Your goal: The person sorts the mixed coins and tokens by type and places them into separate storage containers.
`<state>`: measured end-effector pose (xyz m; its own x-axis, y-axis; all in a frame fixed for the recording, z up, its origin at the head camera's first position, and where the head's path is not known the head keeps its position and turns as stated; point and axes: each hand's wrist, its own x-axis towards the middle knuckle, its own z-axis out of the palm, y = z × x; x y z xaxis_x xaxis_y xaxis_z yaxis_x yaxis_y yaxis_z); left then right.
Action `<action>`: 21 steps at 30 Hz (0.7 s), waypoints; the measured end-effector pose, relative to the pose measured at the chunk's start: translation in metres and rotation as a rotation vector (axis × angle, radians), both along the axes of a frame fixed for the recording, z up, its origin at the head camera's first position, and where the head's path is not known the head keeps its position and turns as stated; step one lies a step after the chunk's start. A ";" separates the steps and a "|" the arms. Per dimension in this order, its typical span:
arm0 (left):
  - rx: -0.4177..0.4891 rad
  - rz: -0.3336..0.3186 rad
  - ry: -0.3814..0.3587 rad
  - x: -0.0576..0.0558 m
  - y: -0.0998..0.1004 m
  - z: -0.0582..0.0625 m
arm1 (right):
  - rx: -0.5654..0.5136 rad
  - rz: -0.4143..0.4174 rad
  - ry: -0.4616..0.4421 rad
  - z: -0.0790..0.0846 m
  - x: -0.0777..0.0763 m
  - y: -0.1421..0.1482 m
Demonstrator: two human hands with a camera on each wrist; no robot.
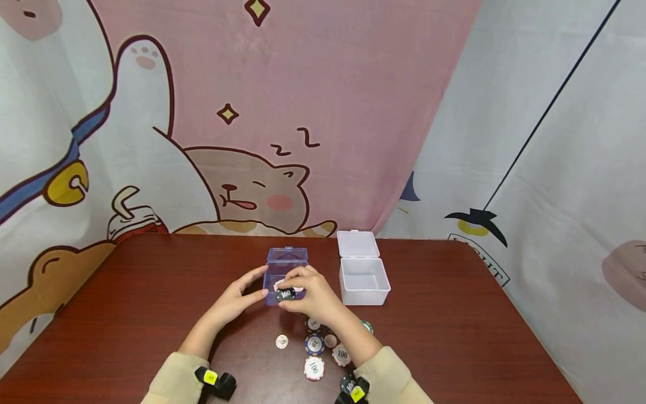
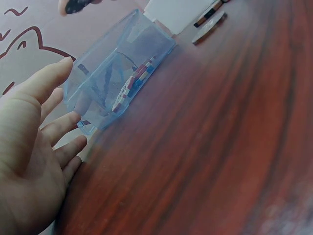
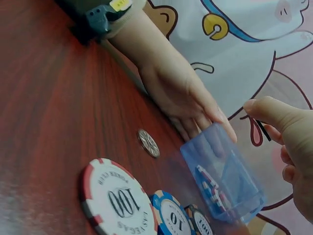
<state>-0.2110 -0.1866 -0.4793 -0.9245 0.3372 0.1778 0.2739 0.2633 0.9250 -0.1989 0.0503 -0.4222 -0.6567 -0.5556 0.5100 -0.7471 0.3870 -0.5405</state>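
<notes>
My right hand pinches a black poker chip marked 100 between thumb and fingers, above the translucent blue box. That box has its lid raised at the back, and several poker chips lie inside. Around its left side is my left hand, fingers spread and fairly straight, the fingertips at the box wall. In the right wrist view the pinched chip appears edge-on as a thin dark line. Part of the box interior is hidden by my right hand in the head view.
An open white box stands to the right. Nearer me lie a red-and-white chip, a blue chip, another white chip and a small silvery disc. A green-edged chip is partly behind my right forearm.
</notes>
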 end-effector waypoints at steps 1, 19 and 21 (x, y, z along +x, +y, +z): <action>-0.003 -0.001 0.003 0.000 0.000 0.000 | -0.003 -0.010 -0.006 0.000 -0.002 0.000; 0.004 -0.002 0.013 0.000 0.001 0.001 | -0.058 -0.185 -0.071 -0.015 -0.031 -0.001; 0.001 -0.005 0.015 0.005 0.003 0.010 | -0.048 -0.205 -0.092 -0.017 -0.034 -0.001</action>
<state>-0.2059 -0.1838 -0.4692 -0.9202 0.3413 0.1919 0.2891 0.2615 0.9209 -0.2330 0.0490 -0.4393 -0.7983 -0.3822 0.4654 -0.6022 0.4977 -0.6242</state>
